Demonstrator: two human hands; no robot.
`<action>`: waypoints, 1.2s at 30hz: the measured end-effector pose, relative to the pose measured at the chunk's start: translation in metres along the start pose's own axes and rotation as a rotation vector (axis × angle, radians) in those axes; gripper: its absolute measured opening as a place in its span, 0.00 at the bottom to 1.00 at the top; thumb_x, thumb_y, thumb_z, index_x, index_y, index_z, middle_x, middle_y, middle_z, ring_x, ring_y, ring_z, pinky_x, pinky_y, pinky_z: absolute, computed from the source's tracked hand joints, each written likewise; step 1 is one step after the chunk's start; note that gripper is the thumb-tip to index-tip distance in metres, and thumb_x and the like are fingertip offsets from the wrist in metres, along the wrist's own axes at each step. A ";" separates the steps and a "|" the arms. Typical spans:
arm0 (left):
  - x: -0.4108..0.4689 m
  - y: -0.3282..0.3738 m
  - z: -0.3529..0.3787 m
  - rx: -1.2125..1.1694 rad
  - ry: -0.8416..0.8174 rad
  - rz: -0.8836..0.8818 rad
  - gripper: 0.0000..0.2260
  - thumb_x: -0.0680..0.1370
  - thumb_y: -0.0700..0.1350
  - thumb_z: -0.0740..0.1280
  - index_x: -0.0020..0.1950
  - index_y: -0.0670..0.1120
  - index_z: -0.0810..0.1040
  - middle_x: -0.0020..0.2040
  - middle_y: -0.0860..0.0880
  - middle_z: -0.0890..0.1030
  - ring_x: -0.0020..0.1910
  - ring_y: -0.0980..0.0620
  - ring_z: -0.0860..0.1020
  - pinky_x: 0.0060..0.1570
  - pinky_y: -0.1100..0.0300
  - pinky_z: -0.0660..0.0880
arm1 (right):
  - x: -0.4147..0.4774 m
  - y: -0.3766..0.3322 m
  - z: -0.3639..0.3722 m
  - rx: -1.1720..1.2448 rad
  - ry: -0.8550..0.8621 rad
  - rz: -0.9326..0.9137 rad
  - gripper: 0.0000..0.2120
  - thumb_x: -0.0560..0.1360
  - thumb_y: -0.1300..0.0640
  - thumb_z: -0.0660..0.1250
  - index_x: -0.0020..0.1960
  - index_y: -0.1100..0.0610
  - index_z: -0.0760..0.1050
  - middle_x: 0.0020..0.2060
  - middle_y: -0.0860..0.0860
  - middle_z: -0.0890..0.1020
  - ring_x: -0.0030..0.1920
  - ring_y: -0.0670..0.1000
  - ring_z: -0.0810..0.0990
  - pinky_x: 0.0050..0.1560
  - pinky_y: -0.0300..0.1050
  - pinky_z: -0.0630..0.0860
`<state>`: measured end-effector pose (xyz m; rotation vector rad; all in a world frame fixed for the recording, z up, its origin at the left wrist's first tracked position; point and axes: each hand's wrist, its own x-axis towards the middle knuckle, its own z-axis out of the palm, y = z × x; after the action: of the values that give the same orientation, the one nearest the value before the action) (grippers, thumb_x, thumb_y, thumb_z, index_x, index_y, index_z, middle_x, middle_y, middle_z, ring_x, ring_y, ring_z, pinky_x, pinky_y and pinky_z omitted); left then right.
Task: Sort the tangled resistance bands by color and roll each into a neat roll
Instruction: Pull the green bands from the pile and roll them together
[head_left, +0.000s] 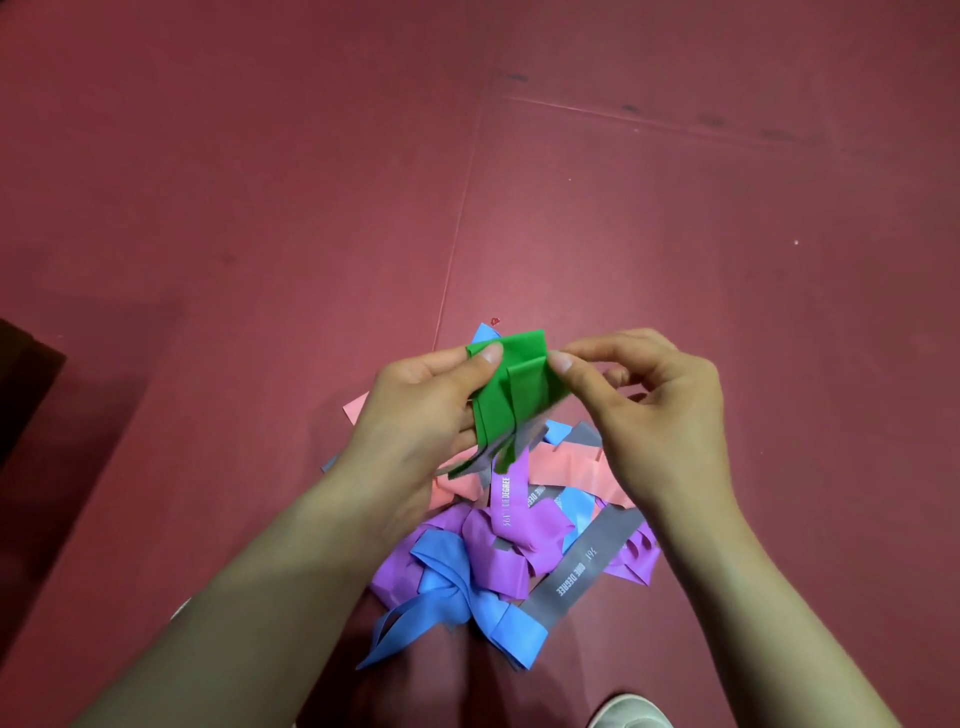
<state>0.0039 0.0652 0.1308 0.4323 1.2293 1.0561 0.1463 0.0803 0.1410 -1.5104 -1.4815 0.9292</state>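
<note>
The green band was held above the tangled pile, partly folded into a flat wad. The left hand pinched its left edge, thumb on top. The right hand pinched its right edge between thumb and forefinger. Loose green tails hung toward the pile; contact could not be confirmed. Risk noted: a slackened pinch would probably let the springy layers unfold, and the tails could snag in the pile.

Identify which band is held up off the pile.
The green band, folded and pinched between left hand and right hand. The blue band, purple band, grey band and pink band lie tangled on the floor beneath.
</note>
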 end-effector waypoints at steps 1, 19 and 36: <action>0.000 0.001 0.000 -0.009 0.006 -0.019 0.08 0.79 0.42 0.65 0.52 0.42 0.82 0.44 0.43 0.86 0.40 0.49 0.85 0.35 0.62 0.80 | -0.001 0.000 0.001 -0.010 0.002 -0.019 0.11 0.70 0.60 0.74 0.36 0.45 0.80 0.34 0.45 0.80 0.32 0.43 0.72 0.35 0.30 0.68; 0.007 -0.001 0.000 -0.008 -0.038 -0.103 0.10 0.77 0.41 0.63 0.55 0.40 0.81 0.51 0.41 0.84 0.49 0.46 0.84 0.54 0.54 0.79 | 0.000 -0.003 0.001 0.111 -0.103 -0.005 0.09 0.70 0.63 0.73 0.36 0.52 0.77 0.27 0.43 0.75 0.29 0.41 0.70 0.30 0.35 0.67; 0.003 -0.012 0.001 0.227 -0.148 0.120 0.10 0.77 0.47 0.66 0.48 0.44 0.85 0.48 0.43 0.85 0.47 0.50 0.83 0.52 0.59 0.80 | 0.000 0.001 0.003 0.074 -0.052 0.038 0.12 0.71 0.62 0.72 0.34 0.50 0.74 0.27 0.44 0.74 0.28 0.41 0.69 0.30 0.33 0.66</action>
<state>0.0101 0.0624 0.1201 0.7546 1.2060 0.9699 0.1445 0.0807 0.1387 -1.4753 -1.4439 1.0419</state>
